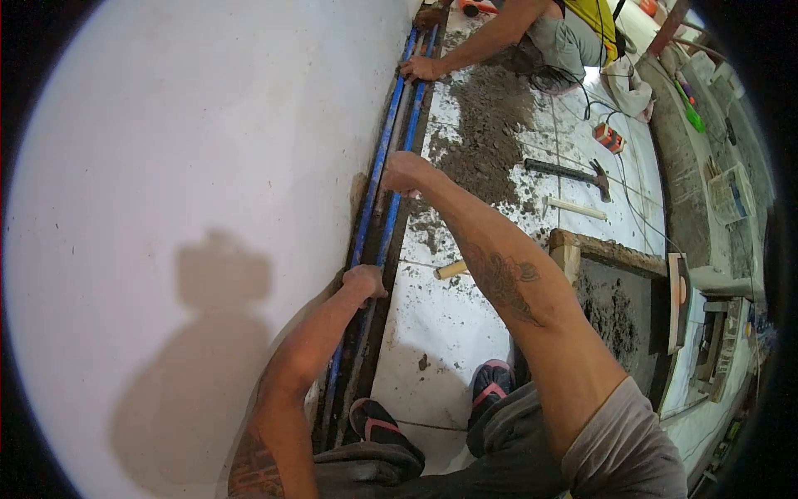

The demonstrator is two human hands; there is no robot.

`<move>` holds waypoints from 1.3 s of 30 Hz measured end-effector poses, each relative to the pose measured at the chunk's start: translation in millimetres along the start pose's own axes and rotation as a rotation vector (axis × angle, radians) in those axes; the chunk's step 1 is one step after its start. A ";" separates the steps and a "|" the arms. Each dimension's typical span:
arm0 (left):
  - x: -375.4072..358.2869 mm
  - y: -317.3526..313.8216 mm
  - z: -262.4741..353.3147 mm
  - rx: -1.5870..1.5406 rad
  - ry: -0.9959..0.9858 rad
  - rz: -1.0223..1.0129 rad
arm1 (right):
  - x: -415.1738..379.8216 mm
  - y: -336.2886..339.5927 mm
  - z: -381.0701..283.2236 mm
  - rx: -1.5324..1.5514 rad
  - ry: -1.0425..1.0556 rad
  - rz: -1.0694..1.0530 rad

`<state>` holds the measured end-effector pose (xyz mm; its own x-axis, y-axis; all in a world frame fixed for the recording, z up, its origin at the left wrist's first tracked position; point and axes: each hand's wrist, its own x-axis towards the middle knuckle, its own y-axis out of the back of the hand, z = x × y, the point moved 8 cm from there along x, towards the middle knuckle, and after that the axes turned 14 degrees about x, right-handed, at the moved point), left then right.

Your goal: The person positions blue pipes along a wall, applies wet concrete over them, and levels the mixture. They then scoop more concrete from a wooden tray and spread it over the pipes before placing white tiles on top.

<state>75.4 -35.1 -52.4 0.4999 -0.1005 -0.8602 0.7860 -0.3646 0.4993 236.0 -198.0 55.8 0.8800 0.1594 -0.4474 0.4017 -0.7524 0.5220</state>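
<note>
Two long blue pipes, a left one point(370, 204) and a right one point(389, 233), run side by side in a narrow trench point(363, 353) at the foot of the white wall. My left hand point(364, 283) is closed on the pipes at the near part. Farther along, my right hand point(405, 172) curls over the right pipe, its fingertips partly hidden. Beyond it, a co-worker's hand point(422, 68) rests on the pipes' far part. A thinner brownish pipe or rod point(403, 108) shows between them there.
Loose soil point(490, 125) covers part of the white tile floor. To the right lie a hammer point(565, 170), a pale strip point(576, 208) and a red-black box point(609, 138) with a cord. A yellowish tube point(451, 269) is nearer. A wood-edged box point(615, 254) holds grey mortar.
</note>
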 end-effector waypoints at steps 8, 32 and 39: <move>-8.8 5.0 3.0 0.036 0.012 -0.049 | 2.1 0.3 1.2 -0.004 -0.011 0.001; 7.6 -7.3 -1.8 0.021 0.039 -0.123 | 0.5 0.7 -2.1 -0.045 0.001 -0.015; -12.0 6.1 3.5 0.034 0.004 -0.021 | 2.5 -2.1 1.9 -0.024 -0.018 -0.012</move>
<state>72.9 -39.4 -39.4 0.4853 -0.0889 -0.8698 0.7833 -0.3979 0.4777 236.8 -197.2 52.3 0.8707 0.1565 -0.4662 0.4179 -0.7351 0.5338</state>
